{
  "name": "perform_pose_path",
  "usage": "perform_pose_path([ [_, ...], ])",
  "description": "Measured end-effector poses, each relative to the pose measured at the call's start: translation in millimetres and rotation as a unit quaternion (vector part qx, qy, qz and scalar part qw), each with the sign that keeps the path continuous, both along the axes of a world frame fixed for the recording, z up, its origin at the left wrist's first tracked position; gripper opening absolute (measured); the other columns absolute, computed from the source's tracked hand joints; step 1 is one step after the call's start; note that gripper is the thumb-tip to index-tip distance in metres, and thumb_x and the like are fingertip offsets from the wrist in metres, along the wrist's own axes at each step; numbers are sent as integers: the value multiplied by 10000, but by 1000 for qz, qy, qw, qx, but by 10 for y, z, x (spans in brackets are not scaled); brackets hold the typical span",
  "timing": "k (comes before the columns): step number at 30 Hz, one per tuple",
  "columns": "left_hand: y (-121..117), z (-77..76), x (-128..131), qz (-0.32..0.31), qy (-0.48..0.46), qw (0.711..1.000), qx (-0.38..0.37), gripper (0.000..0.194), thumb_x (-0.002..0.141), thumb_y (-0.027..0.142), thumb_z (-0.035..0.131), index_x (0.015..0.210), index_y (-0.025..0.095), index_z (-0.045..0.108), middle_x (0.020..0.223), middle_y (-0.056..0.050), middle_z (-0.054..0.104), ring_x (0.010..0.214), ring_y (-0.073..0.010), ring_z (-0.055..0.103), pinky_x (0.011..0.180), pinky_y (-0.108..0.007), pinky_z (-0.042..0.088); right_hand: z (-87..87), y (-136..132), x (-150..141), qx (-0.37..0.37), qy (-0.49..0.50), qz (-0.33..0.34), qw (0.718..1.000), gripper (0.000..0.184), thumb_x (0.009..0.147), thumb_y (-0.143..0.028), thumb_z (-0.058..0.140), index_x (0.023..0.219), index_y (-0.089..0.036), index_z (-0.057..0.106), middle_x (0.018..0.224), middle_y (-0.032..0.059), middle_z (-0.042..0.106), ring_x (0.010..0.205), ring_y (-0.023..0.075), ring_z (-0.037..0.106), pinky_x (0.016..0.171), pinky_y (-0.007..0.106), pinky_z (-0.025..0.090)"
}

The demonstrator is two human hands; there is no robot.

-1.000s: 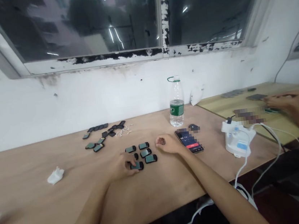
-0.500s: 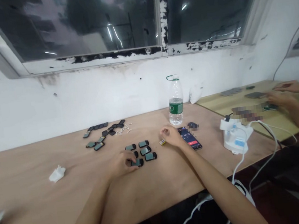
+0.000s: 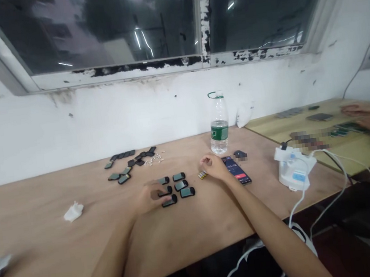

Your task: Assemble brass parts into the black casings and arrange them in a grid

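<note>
My left hand [image 3: 151, 198] is over the left column of small black devices with grey-green screens. Its thumb and fingers are apart, at the left edges of the front device [image 3: 169, 200] and the one behind it [image 3: 168, 190]. Another column, with a device [image 3: 187, 192] at its front, lies just to the right. My right hand [image 3: 211, 166] rests on the table with curled fingers, beside a few small yellow-and-silver cylinders [image 3: 202, 175]. Whatever its fingertips may hold is hidden.
More black devices [image 3: 124, 178] and small white pieces [image 3: 154, 160] lie toward the wall. A phone [image 3: 236, 170], a mouse [image 3: 240, 154], a water bottle [image 3: 219, 129] and a white power strip [image 3: 294, 167] stand right. Crumpled tissue [image 3: 74, 212] lies left. A co-worker's hands [image 3: 367, 116] are far right.
My left hand's fingers have shifted slightly left over the devices. My right hand has stayed by the cylinders. The co-worker's hands have moved, and the view has turned a little.
</note>
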State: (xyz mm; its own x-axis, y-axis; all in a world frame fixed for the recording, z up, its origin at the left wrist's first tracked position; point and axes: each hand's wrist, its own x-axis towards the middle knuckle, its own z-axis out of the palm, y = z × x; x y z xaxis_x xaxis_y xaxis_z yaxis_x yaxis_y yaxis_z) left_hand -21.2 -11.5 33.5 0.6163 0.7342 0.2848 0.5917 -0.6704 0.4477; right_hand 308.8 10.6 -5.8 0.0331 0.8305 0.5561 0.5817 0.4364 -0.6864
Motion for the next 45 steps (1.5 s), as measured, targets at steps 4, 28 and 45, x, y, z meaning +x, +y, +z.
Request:
perform_pose_path([
  [4,-8,82,-13,31,-26,999,27,352,953,480,584,812,197,740,863,-59,728,834,-217,674,769,-318,526,0,-45,28,-32,-27,47,998,157,805,-109,588,857,-190,712,949,76,719,930,234,658,897,375,518],
  [28,-6,-154,19,39,6,999,-37,259,791,469,786,825,214,747,874,-43,680,853,-235,641,787,-354,520,-75,-111,91,-96,-158,150,971,333,784,-160,713,1115,-189,741,1182,113,696,1180,287,618,1077,444,484],
  [45,-41,-202,25,-79,10,993,-86,163,803,371,761,906,279,847,1041,-76,742,824,-227,681,697,-324,544,-81,-80,100,-94,-165,145,971,132,805,-265,804,922,-223,760,1105,87,676,1160,288,588,1045,443,468],
])
